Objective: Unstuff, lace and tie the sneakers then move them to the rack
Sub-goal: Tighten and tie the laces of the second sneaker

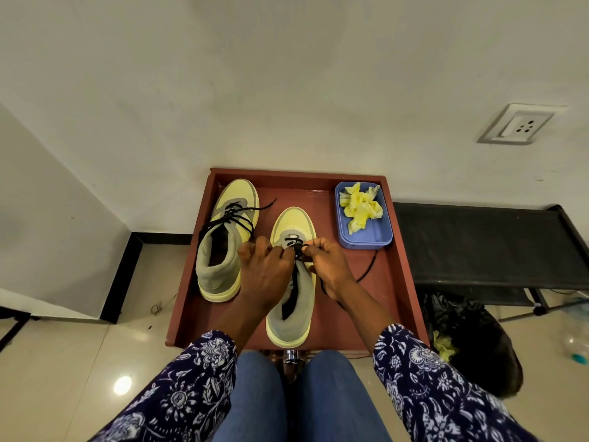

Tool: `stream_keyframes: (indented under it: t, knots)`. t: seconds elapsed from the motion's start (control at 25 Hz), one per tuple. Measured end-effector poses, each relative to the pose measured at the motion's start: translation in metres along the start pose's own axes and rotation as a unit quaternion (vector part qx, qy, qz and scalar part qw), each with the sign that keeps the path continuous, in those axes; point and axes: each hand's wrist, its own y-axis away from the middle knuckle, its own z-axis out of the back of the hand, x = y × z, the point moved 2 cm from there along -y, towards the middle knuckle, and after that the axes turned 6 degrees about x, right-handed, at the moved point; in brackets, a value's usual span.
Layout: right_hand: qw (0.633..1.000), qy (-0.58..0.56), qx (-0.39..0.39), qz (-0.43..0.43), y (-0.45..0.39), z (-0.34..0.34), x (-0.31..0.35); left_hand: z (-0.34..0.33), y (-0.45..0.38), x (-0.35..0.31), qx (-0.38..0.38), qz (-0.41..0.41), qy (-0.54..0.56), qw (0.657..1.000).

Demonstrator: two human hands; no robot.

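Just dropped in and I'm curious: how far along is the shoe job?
Unstuffing looks done: crumpled yellow paper lies in the blue tray. The left sneaker is partly laced, its ends loose and untied. In hand: the left hand and right hand work the black lace on the right sneaker. Left: finishing, tying both, moving them to the black rack.

Both hands hide the near sneaker's (pixel 291 298) eyelets, so its black lace's (pixel 294 245) path is unclear.

Matt cloth sneakers (pixel 291 269) sit on a smooth reddish wooden tray (pixel 395 282), crumpled yellow paper (pixel 361 207) in a blue plastic tub (pixel 382 232).
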Motion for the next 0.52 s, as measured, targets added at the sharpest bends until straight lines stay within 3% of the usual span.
stream_keyframes:
  t: [0.12, 0.28, 0.52]
  knots:
    - [1.0, 0.016, -0.003, 0.002, 0.002, 0.0, 0.003, -0.001, -0.003, 0.0, 0.042, 0.036, 0.071, 0.996]
    - [1.0, 0.028, -0.008, 0.002, 0.002, 0.0, 0.007, -0.007, -0.011, -0.001, 0.124, 0.114, 0.298, 0.94]
    - [0.998, 0.06, -0.024, -0.003, 0.001, -0.001, 0.01, -0.003, -0.016, 0.004, 0.162, 0.08, 0.349, 0.919]
